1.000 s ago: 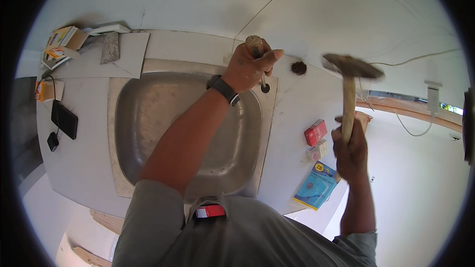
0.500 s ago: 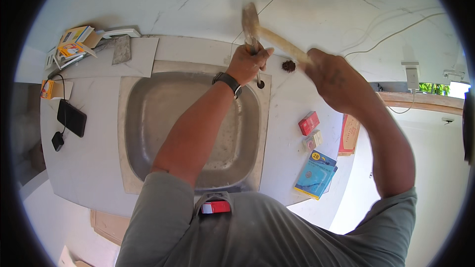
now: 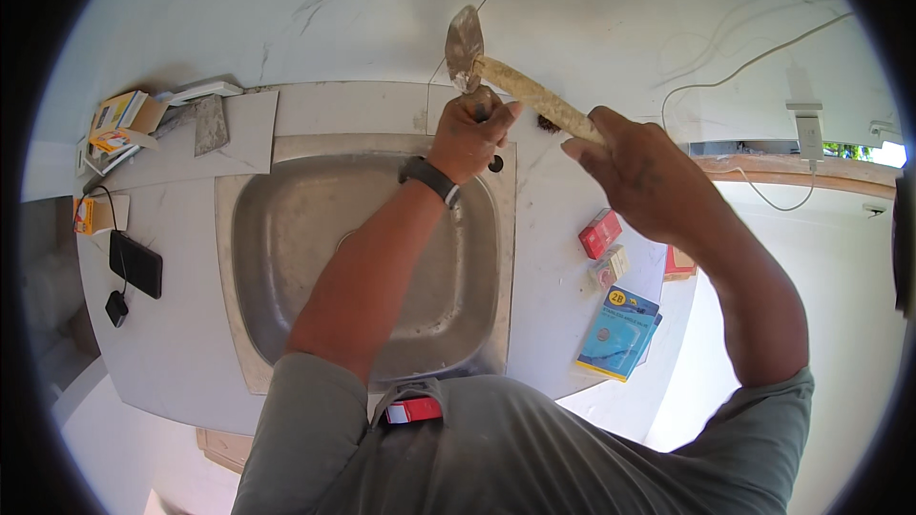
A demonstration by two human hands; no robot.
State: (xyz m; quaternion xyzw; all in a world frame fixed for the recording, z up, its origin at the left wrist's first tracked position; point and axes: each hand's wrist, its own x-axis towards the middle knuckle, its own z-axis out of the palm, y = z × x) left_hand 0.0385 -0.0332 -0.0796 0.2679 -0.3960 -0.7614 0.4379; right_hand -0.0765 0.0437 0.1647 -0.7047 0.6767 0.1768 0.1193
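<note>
My right hand (image 3: 637,164) is wrapped round the pale wooden handle of a hammer (image 3: 534,97). Its worn metal head is right over my left fist, at or close to the top of a chisel-like tool (image 3: 484,98); I cannot tell whether they touch. My left hand (image 3: 468,138) grips that tool upright over the back right corner of the steel sink (image 3: 225,267), with most of it hidden in the fist. A small dark round hole (image 3: 495,163) shows in the sink's ledge beside that hand. Behind the hammer handle, a dark brown clump (image 3: 547,123) is partly covered.
Right of the sink lie a red box (image 3: 599,234), a small pale box (image 3: 608,267) and blue packages (image 3: 618,332). On the left are a black power bank-like block (image 3: 135,264) with a cable, opened cartons (image 3: 124,119) and a tile offcut (image 3: 212,126). A charger (image 3: 809,136) hangs from the wall.
The hammer head has come down closer to my left fist and its blur is gone. The view has shifted slightly. Both hands keep their grips.
</note>
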